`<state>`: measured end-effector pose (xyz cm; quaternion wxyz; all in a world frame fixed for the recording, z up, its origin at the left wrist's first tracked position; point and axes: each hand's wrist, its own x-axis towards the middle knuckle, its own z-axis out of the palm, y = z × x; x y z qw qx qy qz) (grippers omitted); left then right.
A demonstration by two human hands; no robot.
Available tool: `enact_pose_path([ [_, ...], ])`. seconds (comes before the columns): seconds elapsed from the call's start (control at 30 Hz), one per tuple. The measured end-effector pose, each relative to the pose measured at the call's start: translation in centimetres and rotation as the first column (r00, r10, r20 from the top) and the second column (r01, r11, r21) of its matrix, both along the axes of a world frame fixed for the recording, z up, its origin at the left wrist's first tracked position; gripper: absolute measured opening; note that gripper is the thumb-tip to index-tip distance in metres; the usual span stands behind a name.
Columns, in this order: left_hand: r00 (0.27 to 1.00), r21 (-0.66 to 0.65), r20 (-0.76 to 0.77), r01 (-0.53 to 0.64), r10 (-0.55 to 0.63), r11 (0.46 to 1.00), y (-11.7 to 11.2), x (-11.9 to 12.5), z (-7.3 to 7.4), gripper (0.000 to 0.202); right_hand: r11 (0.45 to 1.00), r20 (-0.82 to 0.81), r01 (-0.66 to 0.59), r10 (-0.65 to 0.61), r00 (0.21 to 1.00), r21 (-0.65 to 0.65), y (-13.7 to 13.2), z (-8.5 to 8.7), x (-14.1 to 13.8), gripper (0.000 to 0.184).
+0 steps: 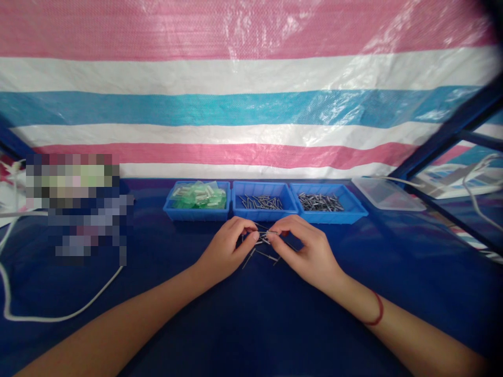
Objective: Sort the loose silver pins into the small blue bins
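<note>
Over the middle of the dark blue table, my left hand (231, 241) and my right hand (305, 245) face each other with thumb and fingertips pinched. Between them runs a thin metal rivet (265, 232), its ends hidden by the fingertips of both hands. Several loose rivets (268, 255), slim pins with a thicker section, lie on the table just below and behind my fingers. Right behind the hands stands a blue bin (261, 212) of similar metal pieces. To its right is another blue bin (334, 213) with a denser heap of them.
A third blue bin (196, 214) at the left holds green-tinted plastic packets (200, 196). A clear plastic lid or tray (387, 193) lies at the back right. White cable (58, 318) loops over the left side, near a blurred-out patch. A striped plastic sheet (243, 110) hangs behind the table.
</note>
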<state>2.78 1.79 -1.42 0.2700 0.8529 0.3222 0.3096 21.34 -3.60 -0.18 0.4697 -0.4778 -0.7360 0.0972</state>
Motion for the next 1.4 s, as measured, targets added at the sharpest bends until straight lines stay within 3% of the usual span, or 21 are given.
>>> enact_pose_path([
  [0.13, 0.986, 0.066, -0.163, -0.014, 0.025, 0.998, 0.1, -0.5, 0.2, 0.017, 0.985, -0.025, 0.171, -0.171, 0.985, 0.036, 0.9, 1.1, 2.7, 0.012],
  [0.27, 0.923, 0.082, -0.376, 0.123, -0.084, 0.989, 0.5, -1.1, 1.1, 0.027, 0.872, -0.114, 0.489, -0.484, 0.868, 0.026, 2.5, 1.7, 7.5, 0.021],
  [0.4, 0.867, 0.068, -0.479, 0.196, -0.141, 0.978, 0.6, -1.4, 2.1, 0.033, 0.804, 0.145, 0.595, -0.588, 0.795, -0.003, 3.6, 1.7, 10.5, 0.021],
  [0.53, 0.842, 0.054, -0.517, 0.213, -0.156, 0.976, 0.6, -1.6, 2.4, 0.021, 0.781, 0.3, 0.617, -0.615, 0.729, 0.099, 3.5, 1.7, 10.0, 0.019],
  [0.63, 0.837, 0.05, -0.514, 0.245, -0.185, 0.968, 0.6, -1.8, 2.2, 0.016, 0.832, 0.305, 0.525, -0.555, 0.774, 0.181, 2.8, 2.0, 8.1, 0.016],
  [0.73, 0.838, 0.065, -0.509, 0.267, -0.198, 0.962, 0.8, -1.8, 1.9, 0.018, 0.93, 0.303, 0.306, -0.357, 0.883, 0.202, 1.9, 2.2, 5.8, 0.016],
  [0.83, 0.854, 0.097, -0.485, 0.266, -0.188, 0.959, 0.9, -1.6, 1.6, 0.019, 0.996, 0.35, 0.03, -0.056, 0.935, 0.08, 1.1, 1.9, 3.5, 0.015],
  [0.97, 0.906, 0.166, -0.393, 0.236, -0.155, 0.958, 0.5, -1.2, 1.4, 0.02, 0.983, 0.362, -0.145, 0.175, 0.916, -0.11, 0.4, 1.0, 1.3, 0.012],
  [1.07, 0.944, 0.235, -0.314, 0.179, -0.1, 0.955, 0.1, -1.0, 1.4, 0.02, 0.964, 0.311, -0.191, 0.243, 0.919, -0.188, 0.1, 0.6, 0.4, 0.014],
  [1.2, 0.983, 0.251, -0.18, 0.075, -0.029, 0.965, -0.4, -0.9, 1.6, 0.015, 0.952, 0.158, -0.194, 0.235, 0.959, -0.237, 0.1, 0.6, 0.3, 0.018],
  [1.3, 0.999, 0.062, -0.019, -0.04, 0.041, 0.997, -0.5, -0.6, 1.4, 0.02, 0.943, 0.016, -0.196, 0.207, 0.978, -0.269, 0.1, 0.7, 0.3, 0.02],
  [1.4, 0.993, -0.169, 0.078, -0.071, 0.085, 0.983, -0.6, -0.4, 1.1, 0.019, 0.93, -0.079, -0.214, 0.2, 0.977, -0.297, 0.1, 0.7, 0.2, 0.022],
])
